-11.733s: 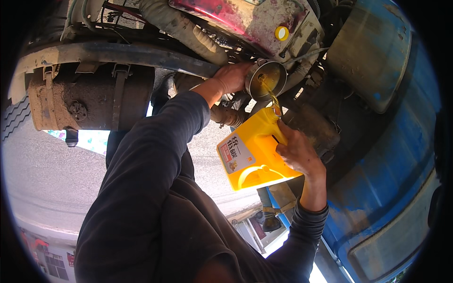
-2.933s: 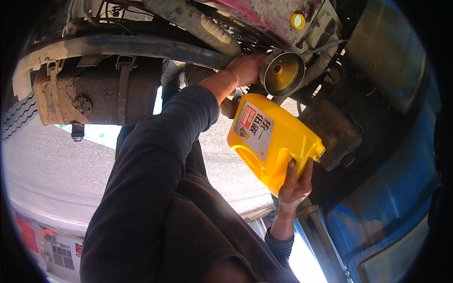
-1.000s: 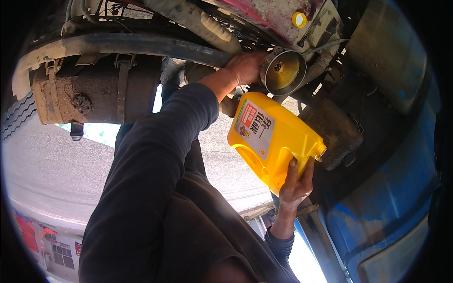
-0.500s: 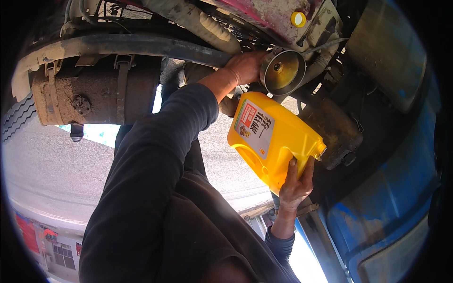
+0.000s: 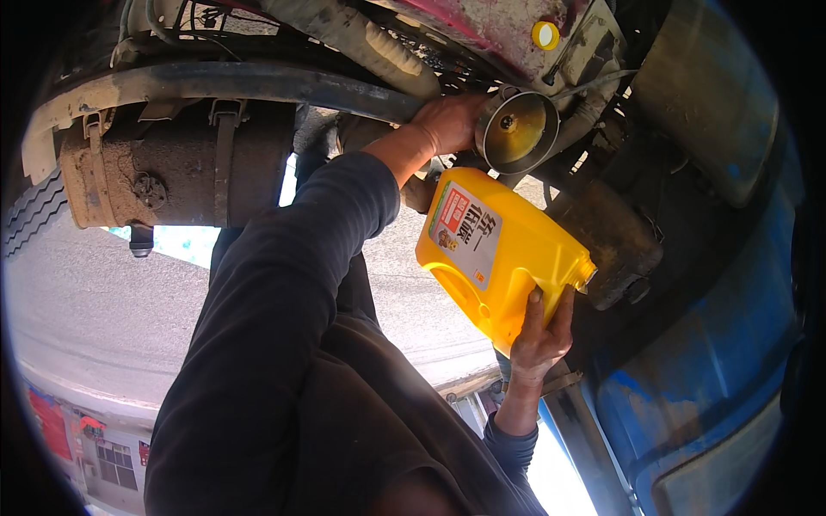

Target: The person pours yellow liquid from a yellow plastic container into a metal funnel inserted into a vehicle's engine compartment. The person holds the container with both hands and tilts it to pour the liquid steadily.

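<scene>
My left hand (image 5: 453, 123) is closed at the left side of a round metal funnel (image 5: 551, 142), its fingers partly hidden behind the rim. Amber oily liquid coats the inside of the funnel around its central hole. Below it, a yellow plastic jug (image 5: 525, 228) with a white and red label lies tilted on its side. My right hand (image 5: 540, 337) grips the jug by its handle near the neck. The jug's uncapped mouth (image 5: 587, 273) points right, away from the funnel.
A yellow cap (image 5: 545, 35) rests on the dirty red panel (image 5: 482, 30) above. A strapped rusty tank (image 5: 172, 172) hangs at left under a long dark bar (image 5: 258, 83). Blue bodywork (image 5: 688, 378) stands close on the right, with a dirty metal box (image 5: 607, 241) beside the jug.
</scene>
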Tool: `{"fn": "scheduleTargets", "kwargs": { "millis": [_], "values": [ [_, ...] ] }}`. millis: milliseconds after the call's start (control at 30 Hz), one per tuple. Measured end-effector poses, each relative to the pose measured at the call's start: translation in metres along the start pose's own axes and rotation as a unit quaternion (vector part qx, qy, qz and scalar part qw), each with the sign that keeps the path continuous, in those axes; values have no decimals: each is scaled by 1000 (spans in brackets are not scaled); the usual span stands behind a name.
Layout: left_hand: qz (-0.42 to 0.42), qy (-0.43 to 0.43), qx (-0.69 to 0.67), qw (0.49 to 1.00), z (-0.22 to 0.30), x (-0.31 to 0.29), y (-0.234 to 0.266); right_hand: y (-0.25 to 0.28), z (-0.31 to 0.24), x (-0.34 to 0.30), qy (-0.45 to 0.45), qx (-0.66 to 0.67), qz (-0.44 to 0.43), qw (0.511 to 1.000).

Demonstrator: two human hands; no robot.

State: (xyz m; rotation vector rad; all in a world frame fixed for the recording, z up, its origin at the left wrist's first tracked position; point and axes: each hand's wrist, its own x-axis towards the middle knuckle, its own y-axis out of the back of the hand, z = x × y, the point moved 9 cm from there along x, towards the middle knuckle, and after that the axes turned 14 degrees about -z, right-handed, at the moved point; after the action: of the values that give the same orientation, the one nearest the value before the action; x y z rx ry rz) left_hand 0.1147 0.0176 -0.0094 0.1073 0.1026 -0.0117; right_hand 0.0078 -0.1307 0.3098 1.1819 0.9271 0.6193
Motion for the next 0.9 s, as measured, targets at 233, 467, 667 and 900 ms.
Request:
{"fn": "scheduleTargets", "kwargs": {
  "millis": [233,467,667,900],
  "values": [
    [-40,27,20,999,3,1,-2,-2,2,-3,-10,-11,-22,1000],
    [-23,-4,7,1000,6,1,1,0,-1,1,-2,-10,-3,1000],
    [-24,-2,12,1000,5,1,0,-1,0,0,-6,-10,-4,1000],
    [-31,11,15,999,7,-1,2,-1,-1,1,-6,-15,-5,1000]
  ]
}}
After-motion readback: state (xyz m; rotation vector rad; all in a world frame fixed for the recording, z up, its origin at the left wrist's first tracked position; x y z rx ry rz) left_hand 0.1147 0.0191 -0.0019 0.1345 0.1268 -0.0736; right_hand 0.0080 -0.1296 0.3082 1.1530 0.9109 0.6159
